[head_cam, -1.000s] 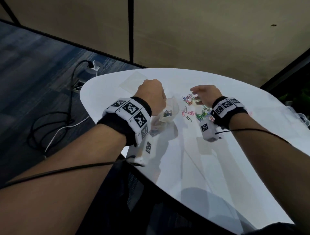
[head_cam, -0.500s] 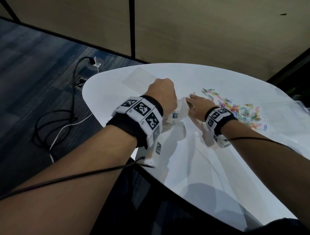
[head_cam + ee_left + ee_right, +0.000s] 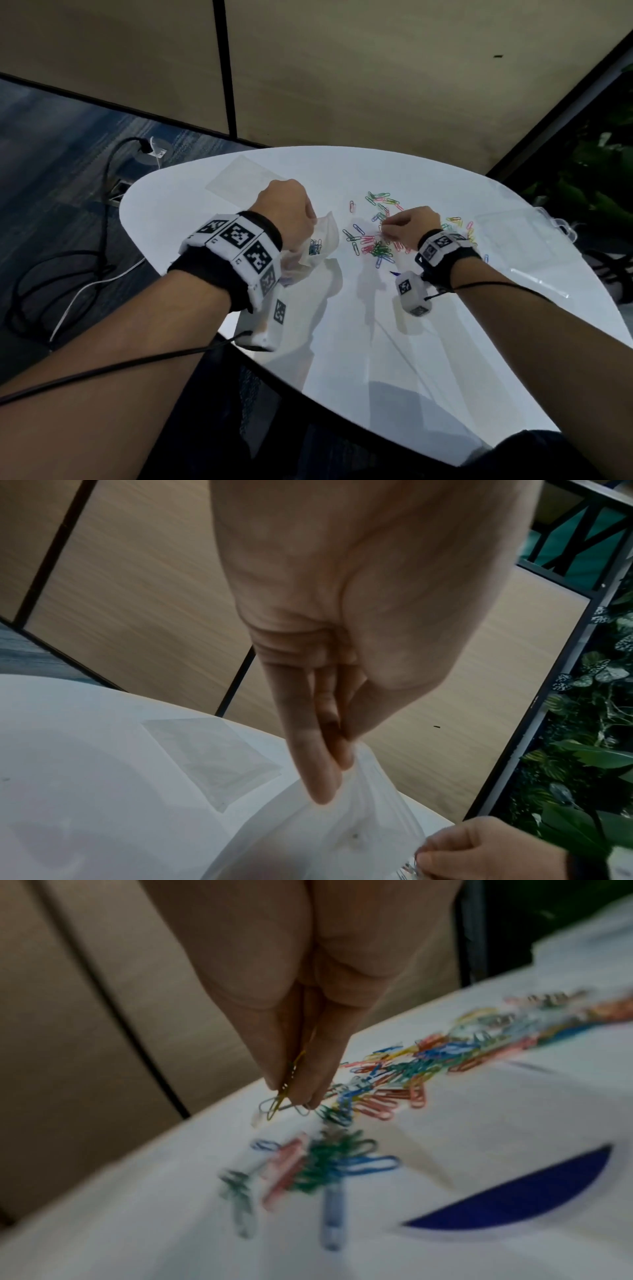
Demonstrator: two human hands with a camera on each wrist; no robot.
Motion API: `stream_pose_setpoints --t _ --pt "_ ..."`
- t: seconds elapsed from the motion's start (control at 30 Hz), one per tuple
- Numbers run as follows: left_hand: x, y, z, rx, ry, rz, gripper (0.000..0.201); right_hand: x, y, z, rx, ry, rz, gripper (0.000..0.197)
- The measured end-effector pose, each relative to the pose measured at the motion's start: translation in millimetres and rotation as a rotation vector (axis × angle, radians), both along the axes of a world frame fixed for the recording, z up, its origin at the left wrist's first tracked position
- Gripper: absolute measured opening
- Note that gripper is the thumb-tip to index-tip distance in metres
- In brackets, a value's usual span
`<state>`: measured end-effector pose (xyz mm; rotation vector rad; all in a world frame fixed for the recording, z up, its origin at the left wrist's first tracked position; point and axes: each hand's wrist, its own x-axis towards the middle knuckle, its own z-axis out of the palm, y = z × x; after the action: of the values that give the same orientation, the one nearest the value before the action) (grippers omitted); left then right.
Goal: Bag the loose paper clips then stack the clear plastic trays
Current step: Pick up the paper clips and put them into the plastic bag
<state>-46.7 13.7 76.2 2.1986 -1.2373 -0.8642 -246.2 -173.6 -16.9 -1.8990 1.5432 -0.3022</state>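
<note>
My left hand (image 3: 291, 212) pinches the rim of a clear plastic bag (image 3: 320, 245) and holds it up off the white table (image 3: 376, 342); a few clips lie inside. In the left wrist view the fingers (image 3: 318, 772) pinch the bag (image 3: 346, 831) at its mouth. Coloured paper clips (image 3: 376, 248) lie scattered on the table to the right of the bag. My right hand (image 3: 409, 224) is down among them, and its fingertips (image 3: 298, 1093) pinch a couple of clips (image 3: 277, 1107) just above the pile (image 3: 394, 1074). Clear plastic trays (image 3: 507, 240) lie at the table's right side.
A flat clear bag or sheet (image 3: 239, 180) lies at the table's far left. Black and white cables (image 3: 85, 267) run over the floor left of the table. A wood-panel wall stands behind, with green plants (image 3: 589, 178) at the right. A dark blue shape (image 3: 520, 1196) shows on the table near my right wrist.
My right hand has moved from the bag's mouth back right to the clip pile and pinched up clips. My left hand has kept holding the bag.
</note>
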Motion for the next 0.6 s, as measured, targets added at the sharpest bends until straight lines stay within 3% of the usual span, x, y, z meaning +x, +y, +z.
stream_pose_setpoints --t 0.13,0.23,0.33,0.47,0.6 --pt "-4 -7 -3 0.019 0.063 0.017 0.021 1 21 36 0.393 -0.727 -0.158 0.013" --pt "-10 -11 -2 0.023 0.085 0.032 0.023 15 46 64 0.572 -0.967 -0.1 0.015" --pt "-18 -15 0 0.01 0.11 0.044 0.023 29 69 70 0.611 -0.877 0.066 0.015" --pt "-24 -18 1 -0.013 0.15 0.079 0.022 32 79 57 0.191 -0.427 0.302 0.019" --pt "-22 -22 1 -0.044 0.159 0.096 0.019 39 77 60 -0.031 -0.298 0.342 0.009"
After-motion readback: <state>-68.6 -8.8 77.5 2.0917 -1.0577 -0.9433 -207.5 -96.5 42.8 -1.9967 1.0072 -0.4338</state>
